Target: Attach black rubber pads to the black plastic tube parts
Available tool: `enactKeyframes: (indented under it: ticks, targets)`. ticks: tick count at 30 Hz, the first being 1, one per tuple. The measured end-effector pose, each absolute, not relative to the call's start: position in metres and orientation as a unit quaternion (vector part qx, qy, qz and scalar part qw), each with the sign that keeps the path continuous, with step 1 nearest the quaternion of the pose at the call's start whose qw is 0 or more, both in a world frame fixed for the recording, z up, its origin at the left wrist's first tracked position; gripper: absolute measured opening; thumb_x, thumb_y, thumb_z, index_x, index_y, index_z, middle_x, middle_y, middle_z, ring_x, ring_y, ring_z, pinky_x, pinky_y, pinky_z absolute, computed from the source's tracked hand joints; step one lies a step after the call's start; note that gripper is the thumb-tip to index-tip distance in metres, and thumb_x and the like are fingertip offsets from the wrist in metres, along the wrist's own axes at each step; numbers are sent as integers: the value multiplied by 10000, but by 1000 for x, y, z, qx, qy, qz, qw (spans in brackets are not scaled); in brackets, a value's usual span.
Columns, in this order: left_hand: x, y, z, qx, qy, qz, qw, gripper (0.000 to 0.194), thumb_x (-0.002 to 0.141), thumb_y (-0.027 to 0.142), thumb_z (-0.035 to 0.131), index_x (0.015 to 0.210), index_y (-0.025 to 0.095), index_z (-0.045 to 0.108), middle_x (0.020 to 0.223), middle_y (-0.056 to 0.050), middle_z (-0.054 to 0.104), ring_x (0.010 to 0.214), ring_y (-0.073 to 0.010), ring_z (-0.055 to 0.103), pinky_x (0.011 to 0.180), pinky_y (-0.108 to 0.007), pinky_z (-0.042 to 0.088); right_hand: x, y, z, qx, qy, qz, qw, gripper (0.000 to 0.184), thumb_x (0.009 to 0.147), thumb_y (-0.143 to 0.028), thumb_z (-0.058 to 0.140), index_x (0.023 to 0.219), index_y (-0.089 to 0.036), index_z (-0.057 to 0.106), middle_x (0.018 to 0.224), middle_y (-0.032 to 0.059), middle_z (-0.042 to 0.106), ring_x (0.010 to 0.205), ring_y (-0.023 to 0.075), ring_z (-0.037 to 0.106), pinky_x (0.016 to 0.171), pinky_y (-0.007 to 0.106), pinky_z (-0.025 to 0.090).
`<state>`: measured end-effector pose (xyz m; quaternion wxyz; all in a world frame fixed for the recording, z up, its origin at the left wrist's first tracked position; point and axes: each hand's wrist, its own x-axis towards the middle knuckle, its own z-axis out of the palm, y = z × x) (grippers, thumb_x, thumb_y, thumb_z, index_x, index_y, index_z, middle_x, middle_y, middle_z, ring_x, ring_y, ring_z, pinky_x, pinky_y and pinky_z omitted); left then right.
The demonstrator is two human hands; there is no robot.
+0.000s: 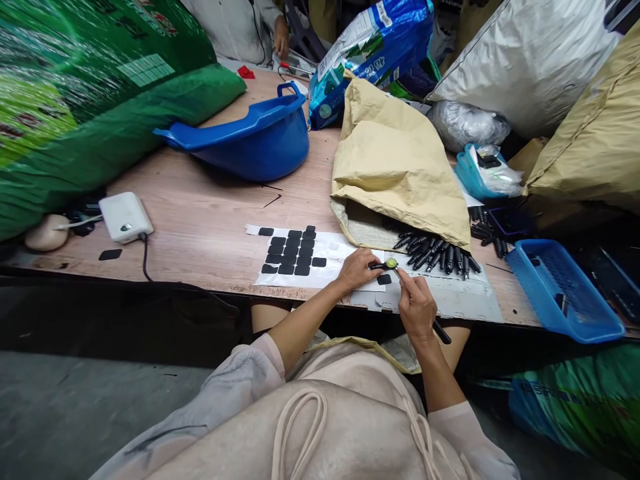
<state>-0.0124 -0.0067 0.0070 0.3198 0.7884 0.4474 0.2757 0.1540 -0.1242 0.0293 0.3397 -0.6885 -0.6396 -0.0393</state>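
At the table's front edge, my left hand (357,268) pinches a slim black part (379,266) like those in the pile. My right hand (417,305) is closed around a hammer-like tool (442,332) with a black handle. Its round yellow-green head (391,263) is at the end of the black part; whether they touch I cannot tell. A loose black rounded patch (384,280) lies just below. To the left, several more black patches (291,251) sit in rows on a white sheet (333,250). Black pen-like parts (440,257) spill from a tan sack (400,160) on the right.
A blue basin (250,137) stands at the back left, near a large green bag (125,100). A white box with a cable (126,217) lies at left. On the right is a blue basket (565,287). Across the table, another person's hand (281,37) shows.
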Motion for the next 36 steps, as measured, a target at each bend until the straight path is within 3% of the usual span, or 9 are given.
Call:
enactKeyframes:
  ticks: [7,15,24,31,36]
  targets:
    - [-14,-9,9,790,447,283,310,88,835,249,794,910,206,774,855,-28,651,911,-204,605,839,-320,498,170,-129,32,-689,-617,-30,380,341,1036,-302,505,1276,-251,742,971,58,708,881,166,642,761,263,467]
    - [-16,-9,11,786,446,281,323,114,906,287,713,934,195,772,880,-47,661,931,-216,613,858,-339,506,215,-130,14,-653,-692,-144,272,232,999,-274,581,1095,-255,792,871,41,687,806,183,541,765,320,383]
    - [-20,-8,12,788,437,270,340,157,950,294,627,939,192,746,904,-46,647,945,-219,604,875,-352,490,217,-121,-4,-652,-682,-164,290,199,961,-279,627,1076,-240,784,888,41,659,841,194,517,779,321,398]
    - [-36,-35,25,788,366,333,366,236,985,347,555,1021,170,706,943,-59,661,859,-191,598,808,-324,484,214,-122,-5,-667,-671,-154,284,196,955,-275,618,1066,-240,775,902,46,649,858,200,507,775,327,385]
    - [-70,-102,26,853,237,182,429,290,1029,388,510,1149,206,701,1010,-57,744,892,-184,677,825,-288,496,213,-123,-6,-670,-667,-154,287,196,951,-278,618,1064,-240,774,910,49,646,867,203,504,787,331,385]
